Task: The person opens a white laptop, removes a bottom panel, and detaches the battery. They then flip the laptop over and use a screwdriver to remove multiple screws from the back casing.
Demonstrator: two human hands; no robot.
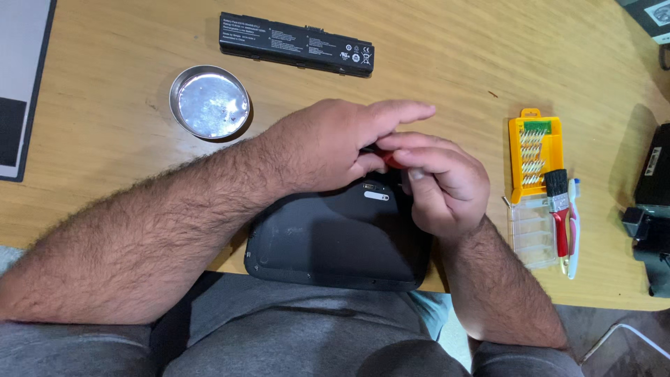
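Left hand (pixel 335 143): shown at frame centre, entering from the lower left; the fingers are extended toward the right and laid over the tip of the right hand, and the thumb side is pressed toward a small red-handled tool. Whether this hand pinches the tool cannot be told.

Right hand (pixel 440 181): shown just right of centre, entering from the lower right; the fingers are curled closed around the red-handled tool (pixel 389 159), of which only a short red part is seen between the two hands.

Dark laptop base (pixel 342 237): laid underside up at the lower centre of the frame, at the near edge of the table (pixel 447 84); its long axis runs left to right. Its upper edge is directly beneath both hands, touching or nearly so.

Key relation: the tool is held above the upper middle edge of the base, beside a small pale label; the right hand is the nearer to it.

Black battery pack (pixel 296 43): seen at upper centre, long axis left to right, well apart from the hands.

Round metal dish (pixel 209 102): seen at upper left of the hands.

Orange bit holder (pixel 534 153): placed at the right, with a clear lid, a brush (pixel 558 206) and a toothbrush (pixel 574 223) beside it.
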